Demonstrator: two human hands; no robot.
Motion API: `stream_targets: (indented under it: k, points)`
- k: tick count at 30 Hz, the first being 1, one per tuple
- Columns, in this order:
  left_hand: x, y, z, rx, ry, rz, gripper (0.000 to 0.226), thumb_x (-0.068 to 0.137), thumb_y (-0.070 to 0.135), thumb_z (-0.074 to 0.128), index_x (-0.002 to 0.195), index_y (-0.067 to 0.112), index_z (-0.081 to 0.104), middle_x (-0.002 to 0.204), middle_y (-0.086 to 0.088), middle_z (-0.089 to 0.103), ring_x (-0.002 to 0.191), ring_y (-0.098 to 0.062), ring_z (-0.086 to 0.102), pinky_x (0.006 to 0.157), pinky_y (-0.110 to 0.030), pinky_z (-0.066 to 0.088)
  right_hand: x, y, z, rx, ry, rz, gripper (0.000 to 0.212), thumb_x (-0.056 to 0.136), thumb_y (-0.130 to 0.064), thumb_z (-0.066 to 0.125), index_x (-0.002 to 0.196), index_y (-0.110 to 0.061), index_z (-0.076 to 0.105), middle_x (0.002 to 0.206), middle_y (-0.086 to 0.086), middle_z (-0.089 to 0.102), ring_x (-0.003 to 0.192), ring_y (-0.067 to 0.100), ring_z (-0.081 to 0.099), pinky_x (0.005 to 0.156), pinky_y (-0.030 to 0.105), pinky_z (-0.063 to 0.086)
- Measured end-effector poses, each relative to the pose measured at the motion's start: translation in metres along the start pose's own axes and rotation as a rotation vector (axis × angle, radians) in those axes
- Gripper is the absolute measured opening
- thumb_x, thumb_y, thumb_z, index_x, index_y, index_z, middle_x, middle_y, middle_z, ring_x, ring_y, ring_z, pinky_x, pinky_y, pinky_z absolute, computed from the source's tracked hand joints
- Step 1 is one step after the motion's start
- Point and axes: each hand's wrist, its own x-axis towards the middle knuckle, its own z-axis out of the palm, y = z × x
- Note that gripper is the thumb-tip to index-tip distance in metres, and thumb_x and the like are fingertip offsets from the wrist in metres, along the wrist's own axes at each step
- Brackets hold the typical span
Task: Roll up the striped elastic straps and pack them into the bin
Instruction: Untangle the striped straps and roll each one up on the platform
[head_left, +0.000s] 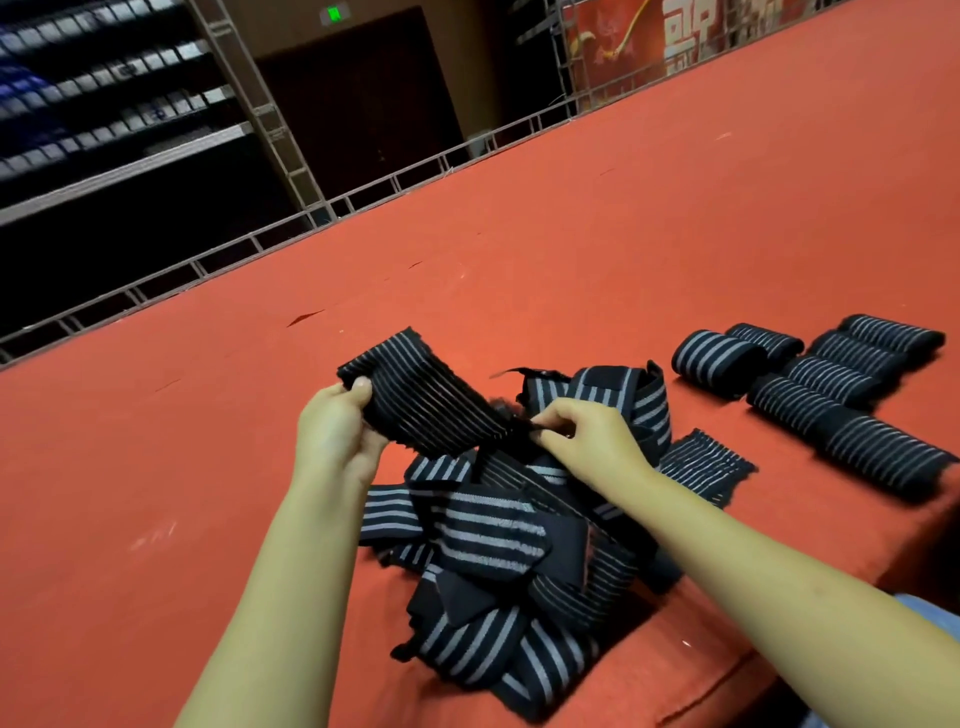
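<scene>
Across the wide red felt-like table top (571, 234) I am working from the big to the small: a loose heap of unrolled straps (509, 545) is lying right under my forearms, soft ribbed elastic, black with pale grey stripes, tangled and overlapping. Off to my right, well apart from the heap, finished rolls (831, 384) are sitting in a rough row, squat and cylindrical. No bin is showing anywhere. Above the heap I am holding one strap (426, 395) taut, its long axis slanting from upper left down to lower right, between both hands. My left hand (337, 431) is gripping the far free end, thumb on top; my right hand (587, 436) is pinching the near end, so rolling would probably begin there.
</scene>
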Motion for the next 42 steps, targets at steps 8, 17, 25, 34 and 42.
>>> stream_targets:
  k: [8,17,25,34,42]
  points:
    - [0.006,0.02,-0.003,-0.11,0.083,0.264,0.021,0.103,-0.004,0.035,0.098,0.0,0.055,0.092,-0.006,0.061,0.075,-0.009,0.063,0.061,-0.019,0.056,0.006,0.017,-0.02,-0.024,-0.005,0.136,0.026,0.083,-0.019,0.074,0.066,-0.018,0.055,0.068,-0.007,0.056,0.067,0.009,0.05,0.057,0.019,0.036]
    - [-0.04,0.009,0.014,-0.109,-0.111,0.323,0.013,0.102,0.004,0.045,0.1,0.012,0.055,0.088,-0.002,0.066,0.073,-0.007,0.066,0.064,-0.019,0.056,-0.044,-0.047,-0.063,0.673,-0.166,0.33,0.025,0.098,-0.038,0.047,0.107,-0.019,0.059,0.076,0.01,0.069,0.057,0.011,0.062,0.051,0.021,0.05]
    - [-0.1,-0.029,-0.002,0.069,-0.496,0.376,0.014,0.085,0.011,0.068,0.084,0.025,0.067,0.076,0.008,0.068,0.073,-0.005,0.063,0.067,-0.017,0.052,-0.043,-0.052,-0.047,0.866,-0.41,0.456,0.025,0.093,-0.029,0.06,0.113,-0.015,0.066,0.083,0.002,0.069,0.057,0.016,0.06,0.047,0.022,0.041]
    - [-0.104,-0.061,-0.053,0.295,-0.445,0.304,0.031,0.067,-0.003,0.053,0.054,0.02,0.071,0.086,-0.003,0.076,0.093,-0.015,0.07,0.083,-0.024,0.053,-0.068,-0.039,-0.045,0.708,-0.167,0.217,0.019,0.082,0.005,0.067,0.09,-0.012,0.067,0.071,-0.002,0.066,0.065,0.005,0.061,0.062,0.013,0.048]
    - [-0.118,-0.082,-0.034,0.479,-0.452,0.224,0.014,0.085,0.019,0.074,0.095,0.011,0.068,0.093,-0.004,0.074,0.086,-0.009,0.066,0.081,-0.025,0.052,-0.09,-0.047,-0.041,0.658,-0.172,0.099,0.023,0.08,0.006,0.07,0.083,-0.017,0.069,0.076,-0.001,0.07,0.073,0.01,0.066,0.069,0.022,0.051]
